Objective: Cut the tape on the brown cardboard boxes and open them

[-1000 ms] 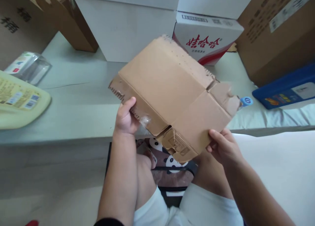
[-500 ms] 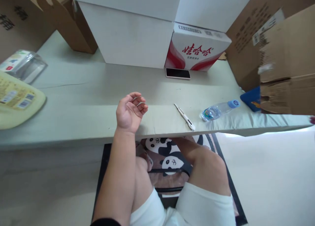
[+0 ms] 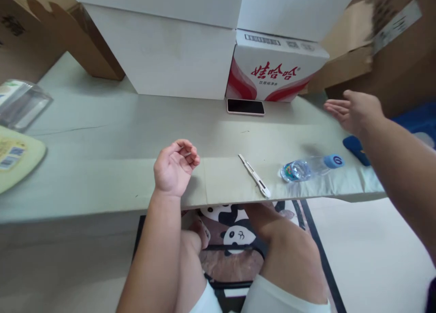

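My left hand rests by its wrist at the front edge of the table, fingers loosely curled with gaps between them, holding nothing. To its right lies a white utility knife on the pale cloth. A clear water bottle with a blue cap is on its side farther right. Above the table's right end, my right hand is open with fingers stretched out to the left. Beyond its fingertips sits a brown cardboard box, apart from the hand in this view.
A phone lies before a white and red carton. White panels rise at the back. On the left are a brown box, a clear plastic container and a yellow bottle. A blue object lies under my right forearm.
The cardboard box has moved from the right front to the back right. My right hand has come into view, open and apart from it. The left hand keeps its pose; the view has shifted slightly.
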### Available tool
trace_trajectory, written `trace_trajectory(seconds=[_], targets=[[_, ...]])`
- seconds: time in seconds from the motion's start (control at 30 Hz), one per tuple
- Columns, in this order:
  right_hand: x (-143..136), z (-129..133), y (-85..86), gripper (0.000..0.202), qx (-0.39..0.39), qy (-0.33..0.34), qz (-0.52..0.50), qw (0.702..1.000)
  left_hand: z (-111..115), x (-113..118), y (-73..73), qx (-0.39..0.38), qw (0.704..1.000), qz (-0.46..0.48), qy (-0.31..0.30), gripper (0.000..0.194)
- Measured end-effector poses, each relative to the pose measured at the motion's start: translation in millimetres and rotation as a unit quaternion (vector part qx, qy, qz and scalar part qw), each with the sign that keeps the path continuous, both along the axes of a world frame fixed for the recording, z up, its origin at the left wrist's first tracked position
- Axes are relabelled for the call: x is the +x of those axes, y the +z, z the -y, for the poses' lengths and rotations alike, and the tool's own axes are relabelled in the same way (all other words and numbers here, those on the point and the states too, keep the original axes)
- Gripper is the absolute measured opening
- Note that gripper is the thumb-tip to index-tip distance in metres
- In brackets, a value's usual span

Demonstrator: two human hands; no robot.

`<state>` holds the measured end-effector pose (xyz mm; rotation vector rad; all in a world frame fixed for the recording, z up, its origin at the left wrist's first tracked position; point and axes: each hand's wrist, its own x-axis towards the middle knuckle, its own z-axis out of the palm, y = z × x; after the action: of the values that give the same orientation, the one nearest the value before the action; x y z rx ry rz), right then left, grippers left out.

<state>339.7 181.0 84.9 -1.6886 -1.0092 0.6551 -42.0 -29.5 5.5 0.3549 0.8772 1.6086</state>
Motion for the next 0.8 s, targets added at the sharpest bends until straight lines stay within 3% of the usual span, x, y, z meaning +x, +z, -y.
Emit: trace_trajectory(seconds=[0.17, 0.3, 0.47, 0.63, 0.8], targets=[[-28.1, 27.9, 1.4, 0.017, -0.075, 0.007, -0.059, 0.995, -6.1, 2.0, 1.1, 0.015, 1.0, 0.012, -0.007, 0.025], [-36.2, 56.0, 22.2, 0.026, -0.085, 0.005, -0.054, 0.995, -2.3, 3.6, 3.4, 0.021, 0.999, 0.032, -0.008, 0.025], [-58.6, 78.0, 47.3, 0.026, -0.085, 0.07, -0.019, 0.994, 10.0, -3.7, 7.0, 0.029, 0.997, 0.073, 0.026, 0.021], [-124.3, 94.3, 51.0, 0.022, -0.098, 0.19, 0.02, 0.977, 22.0, -20.2, 11.8, 0.027, 0.988, 0.135, 0.067, 0.019], [-222.4, 94.3, 26.8, 0.015, -0.113, 0.334, 0.056, 0.934, 25.0, -47.5, 11.5, 0.032, 0.978, 0.185, 0.095, 0.028]])
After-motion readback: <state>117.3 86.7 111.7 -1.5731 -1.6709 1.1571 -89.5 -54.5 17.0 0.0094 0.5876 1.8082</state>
